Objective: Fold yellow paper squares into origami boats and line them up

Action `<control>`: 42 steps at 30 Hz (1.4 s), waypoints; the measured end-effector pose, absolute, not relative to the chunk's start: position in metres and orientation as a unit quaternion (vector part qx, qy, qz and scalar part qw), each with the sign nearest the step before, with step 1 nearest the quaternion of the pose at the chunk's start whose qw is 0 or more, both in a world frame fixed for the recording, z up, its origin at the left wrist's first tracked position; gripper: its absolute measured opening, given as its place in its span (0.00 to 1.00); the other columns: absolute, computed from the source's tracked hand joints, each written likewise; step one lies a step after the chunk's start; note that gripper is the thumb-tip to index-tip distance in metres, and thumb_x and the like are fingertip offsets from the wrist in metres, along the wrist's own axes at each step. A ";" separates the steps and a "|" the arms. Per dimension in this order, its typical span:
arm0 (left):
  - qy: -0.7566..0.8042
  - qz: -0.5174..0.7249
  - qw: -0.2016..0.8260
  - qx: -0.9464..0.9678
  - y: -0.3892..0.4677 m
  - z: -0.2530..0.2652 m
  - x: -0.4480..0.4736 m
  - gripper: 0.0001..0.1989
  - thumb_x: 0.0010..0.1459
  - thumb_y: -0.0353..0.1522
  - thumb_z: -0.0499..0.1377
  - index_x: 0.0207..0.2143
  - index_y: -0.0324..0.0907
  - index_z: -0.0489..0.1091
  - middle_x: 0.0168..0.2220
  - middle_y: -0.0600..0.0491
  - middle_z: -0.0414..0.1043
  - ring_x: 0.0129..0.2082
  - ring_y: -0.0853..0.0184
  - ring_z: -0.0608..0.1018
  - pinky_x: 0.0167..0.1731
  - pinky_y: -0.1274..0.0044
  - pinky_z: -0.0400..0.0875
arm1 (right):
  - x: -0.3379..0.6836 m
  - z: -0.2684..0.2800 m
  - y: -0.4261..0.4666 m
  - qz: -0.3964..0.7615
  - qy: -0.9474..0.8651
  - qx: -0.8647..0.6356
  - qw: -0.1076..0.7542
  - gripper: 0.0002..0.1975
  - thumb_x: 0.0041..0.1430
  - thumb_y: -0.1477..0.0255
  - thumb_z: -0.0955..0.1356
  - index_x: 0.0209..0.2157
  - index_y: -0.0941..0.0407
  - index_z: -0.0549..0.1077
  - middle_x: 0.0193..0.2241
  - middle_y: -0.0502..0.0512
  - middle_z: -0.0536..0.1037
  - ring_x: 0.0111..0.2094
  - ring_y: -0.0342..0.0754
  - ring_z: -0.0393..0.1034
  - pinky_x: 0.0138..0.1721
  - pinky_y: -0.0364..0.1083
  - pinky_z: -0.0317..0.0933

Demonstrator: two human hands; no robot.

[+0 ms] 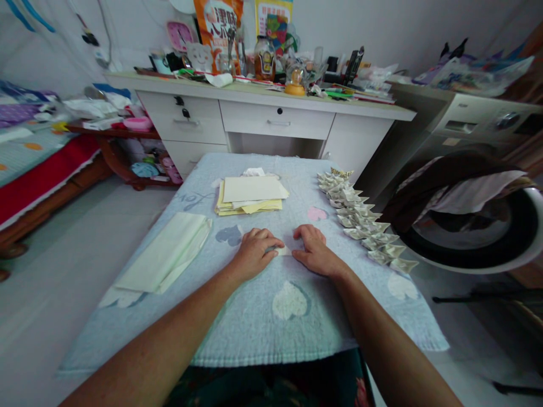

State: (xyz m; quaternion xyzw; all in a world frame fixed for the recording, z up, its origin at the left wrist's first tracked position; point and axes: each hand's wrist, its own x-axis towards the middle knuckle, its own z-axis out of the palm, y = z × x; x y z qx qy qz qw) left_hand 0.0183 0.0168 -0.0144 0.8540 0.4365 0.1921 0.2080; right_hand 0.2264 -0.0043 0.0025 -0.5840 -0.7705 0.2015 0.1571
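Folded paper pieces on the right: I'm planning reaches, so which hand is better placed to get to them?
Likely the right hand: it lies between the left hand and the folded paper pieces, closer to them. The left would probably have to reach across.
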 end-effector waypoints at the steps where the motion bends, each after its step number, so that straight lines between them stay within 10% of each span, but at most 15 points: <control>1: 0.437 0.195 0.208 0.853 0.017 -0.014 0.019 0.12 0.57 0.32 0.57 0.44 0.50 0.73 0.41 0.53 0.71 0.46 0.60 0.68 0.47 0.68 0.60 | 0.227 0.003 -0.005 0.201 -0.773 -0.579 0.163 0.13 0.53 0.72 0.66 0.42 0.54 0.67 0.48 0.55 0.65 0.50 0.51 0.57 0.52 0.52 0.51; 42: 0.474 0.221 0.188 0.831 0.014 -0.015 0.023 0.05 0.53 0.33 0.62 0.26 0.42 0.70 0.35 0.53 0.69 0.41 0.62 0.67 0.42 0.70 0.60 | 0.206 0.010 -0.006 0.139 -0.785 -0.600 0.058 0.05 0.58 0.72 0.67 0.29 0.57 0.73 0.41 0.56 0.69 0.44 0.52 0.57 0.44 0.51 0.49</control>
